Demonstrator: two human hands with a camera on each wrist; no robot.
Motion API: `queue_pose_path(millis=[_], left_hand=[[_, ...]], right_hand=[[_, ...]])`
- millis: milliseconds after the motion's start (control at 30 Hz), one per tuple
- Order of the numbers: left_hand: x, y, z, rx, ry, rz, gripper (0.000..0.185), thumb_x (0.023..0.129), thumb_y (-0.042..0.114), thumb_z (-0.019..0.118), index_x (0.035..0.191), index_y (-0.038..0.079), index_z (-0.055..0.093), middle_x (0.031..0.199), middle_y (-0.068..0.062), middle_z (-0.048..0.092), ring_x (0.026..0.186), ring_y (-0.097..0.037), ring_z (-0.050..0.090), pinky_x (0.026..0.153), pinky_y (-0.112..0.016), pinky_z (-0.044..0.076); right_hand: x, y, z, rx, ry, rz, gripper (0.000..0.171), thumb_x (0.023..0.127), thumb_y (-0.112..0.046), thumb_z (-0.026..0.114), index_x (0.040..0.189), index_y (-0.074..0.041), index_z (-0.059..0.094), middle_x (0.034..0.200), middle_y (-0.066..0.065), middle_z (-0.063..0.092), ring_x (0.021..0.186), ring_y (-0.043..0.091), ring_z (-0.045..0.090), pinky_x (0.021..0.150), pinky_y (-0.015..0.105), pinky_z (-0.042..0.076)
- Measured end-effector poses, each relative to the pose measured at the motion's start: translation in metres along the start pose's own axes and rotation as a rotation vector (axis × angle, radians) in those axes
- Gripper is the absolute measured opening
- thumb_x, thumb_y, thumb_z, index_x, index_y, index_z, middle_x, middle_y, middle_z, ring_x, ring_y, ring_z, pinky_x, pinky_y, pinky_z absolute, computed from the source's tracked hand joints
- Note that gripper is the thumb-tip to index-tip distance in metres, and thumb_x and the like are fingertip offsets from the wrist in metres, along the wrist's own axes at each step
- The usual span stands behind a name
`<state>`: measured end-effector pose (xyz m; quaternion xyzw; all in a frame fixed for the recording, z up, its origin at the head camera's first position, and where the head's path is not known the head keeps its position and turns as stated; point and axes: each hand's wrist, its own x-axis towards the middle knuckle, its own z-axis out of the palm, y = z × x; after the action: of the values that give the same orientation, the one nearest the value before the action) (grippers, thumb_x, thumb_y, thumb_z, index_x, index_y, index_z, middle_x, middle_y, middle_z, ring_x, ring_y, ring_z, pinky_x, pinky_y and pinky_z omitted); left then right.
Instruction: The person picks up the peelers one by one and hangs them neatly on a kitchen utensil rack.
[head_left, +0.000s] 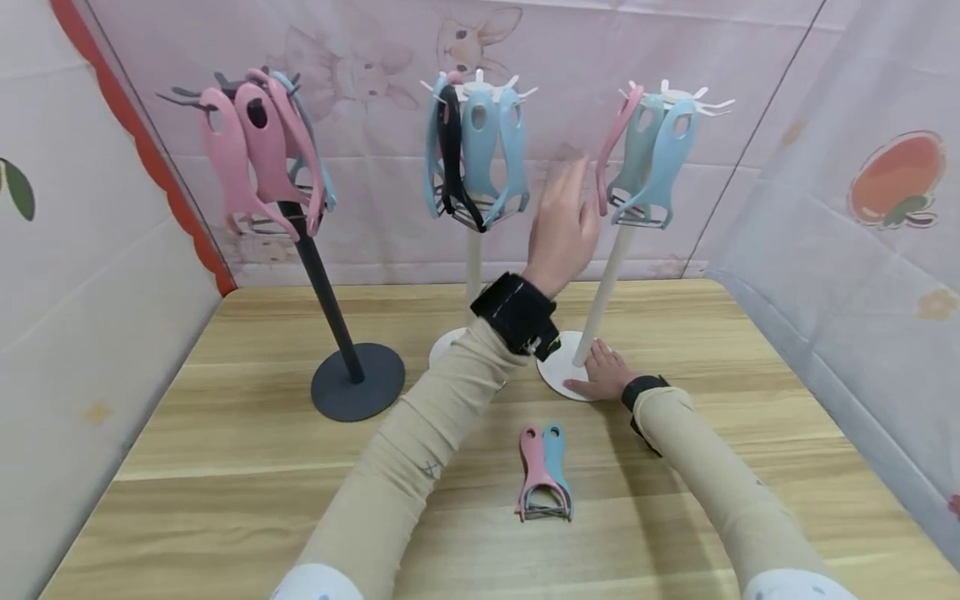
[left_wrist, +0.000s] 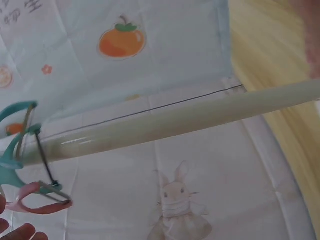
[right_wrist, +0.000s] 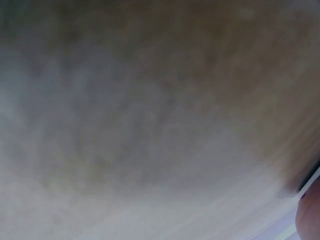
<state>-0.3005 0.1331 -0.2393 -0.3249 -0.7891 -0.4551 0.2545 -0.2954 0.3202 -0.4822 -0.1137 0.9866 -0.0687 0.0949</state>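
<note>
My left hand is raised with fingers extended beside a pink peeler on the right white stand. In the left wrist view its fingertips lie close to the pink peeler; I cannot tell whether they touch. A green peeler and a blue peeler hang on that stand too. My right hand rests on the stand's round white base, fingers spread flat by the pole. The right wrist view is mostly blurred.
A middle white stand carries several blue peelers and a black peeler. On the left, a dark stand holds several pink peelers and a blue one. A pink peeler and a blue peeler lie on the wooden table.
</note>
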Motion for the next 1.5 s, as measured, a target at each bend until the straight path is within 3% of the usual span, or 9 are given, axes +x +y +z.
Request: queue_pose_path(millis=[167, 467, 633, 767, 867, 1067, 1200, 1333, 1500], left_hand=[[-0.045, -0.016, 0.003, 0.095, -0.072, 0.0, 0.035, 0.089, 0.004, 0.05, 0.123, 0.001, 0.052, 0.113, -0.01, 0.058, 0.102, -0.022, 0.054, 0.084, -0.027, 0.043], [-0.128, -0.039, 0.009, 0.335, -0.618, -0.218, 0.02, 0.088, 0.023, 0.056, 0.097, 0.008, 0.064, 0.088, -0.002, 0.064, 0.072, -0.013, 0.058, 0.056, -0.025, 0.046], [-0.171, -0.045, 0.021, 0.5, -0.785, -0.217, 0.021, 0.083, 0.03, 0.061, 0.072, 0.013, 0.057, 0.062, 0.003, 0.052, 0.057, -0.013, 0.051, 0.048, -0.032, 0.043], [-0.194, -0.043, 0.026, 0.588, -0.879, -0.179, 0.028, 0.08, 0.038, 0.064, 0.085, 0.011, 0.057, 0.062, 0.003, 0.047, 0.056, -0.013, 0.049, 0.047, -0.031, 0.043], [-0.202, -0.04, 0.023, 0.586, -0.912, -0.187, 0.03, 0.079, 0.032, 0.065, 0.095, 0.008, 0.056, 0.064, 0.002, 0.048, 0.055, -0.013, 0.049, 0.046, -0.029, 0.041], [-0.209, -0.043, 0.021, 0.46, -0.938, -0.246, 0.021, 0.079, 0.022, 0.063, 0.089, 0.006, 0.054, 0.063, 0.001, 0.046, 0.052, -0.014, 0.045, 0.043, -0.027, 0.038], [-0.212, -0.047, 0.023, 0.392, -0.916, -0.258, 0.017, 0.077, 0.022, 0.063, 0.073, 0.009, 0.052, 0.058, 0.003, 0.04, 0.048, -0.012, 0.042, 0.041, -0.025, 0.035], [-0.212, -0.048, 0.023, 0.345, -0.913, -0.266, 0.029, 0.077, 0.019, 0.063, 0.057, 0.013, 0.043, 0.051, 0.005, 0.035, 0.044, -0.01, 0.037, 0.038, -0.022, 0.031], [-0.212, -0.049, 0.023, 0.292, -0.906, -0.286, 0.034, 0.075, 0.012, 0.062, 0.052, 0.014, 0.038, 0.047, 0.007, 0.031, 0.041, -0.008, 0.034, 0.038, -0.019, 0.026]], right_hand=[[0.0, 0.001, 0.0, 0.015, -0.017, -0.002, 0.093, 0.086, -0.061, 0.042, 0.134, 0.017, 0.025, 0.141, 0.036, 0.012, 0.131, 0.048, 0.009, 0.101, 0.059, 0.016], [0.0, 0.0, -0.001, 0.006, 0.0, -0.02, 0.086, 0.088, -0.054, 0.043, 0.134, 0.017, 0.025, 0.141, 0.037, 0.012, 0.13, 0.05, 0.01, 0.101, 0.06, 0.017], [-0.002, -0.002, -0.003, 0.029, 0.036, -0.029, 0.087, 0.086, -0.055, 0.047, 0.131, 0.018, 0.03, 0.139, 0.038, 0.016, 0.129, 0.051, 0.013, 0.099, 0.061, 0.018], [-0.001, 0.0, 0.0, 0.015, 0.048, -0.018, 0.089, 0.085, -0.056, 0.046, 0.132, 0.018, 0.029, 0.139, 0.037, 0.018, 0.129, 0.05, 0.014, 0.099, 0.061, 0.018], [0.0, 0.001, 0.001, 0.017, 0.049, -0.018, 0.088, 0.086, -0.053, 0.049, 0.132, 0.019, 0.028, 0.139, 0.037, 0.019, 0.128, 0.05, 0.014, 0.099, 0.061, 0.019], [-0.004, -0.004, -0.002, 0.036, 0.037, -0.02, 0.086, 0.087, -0.049, 0.05, 0.133, 0.019, 0.025, 0.139, 0.038, 0.017, 0.129, 0.051, 0.012, 0.1, 0.062, 0.016], [-0.004, -0.003, -0.002, 0.04, 0.028, -0.014, 0.085, 0.087, -0.048, 0.049, 0.134, 0.018, 0.024, 0.14, 0.037, 0.015, 0.129, 0.051, 0.011, 0.1, 0.062, 0.016], [-0.004, -0.003, -0.003, 0.034, 0.016, -0.014, 0.087, 0.088, -0.05, 0.047, 0.134, 0.019, 0.023, 0.14, 0.037, 0.013, 0.129, 0.051, 0.01, 0.1, 0.062, 0.015], [-0.006, -0.005, -0.006, 0.084, -0.036, -0.003, 0.095, 0.086, -0.058, 0.042, 0.136, 0.018, 0.015, 0.143, 0.036, 0.005, 0.131, 0.049, 0.002, 0.102, 0.06, 0.008]])
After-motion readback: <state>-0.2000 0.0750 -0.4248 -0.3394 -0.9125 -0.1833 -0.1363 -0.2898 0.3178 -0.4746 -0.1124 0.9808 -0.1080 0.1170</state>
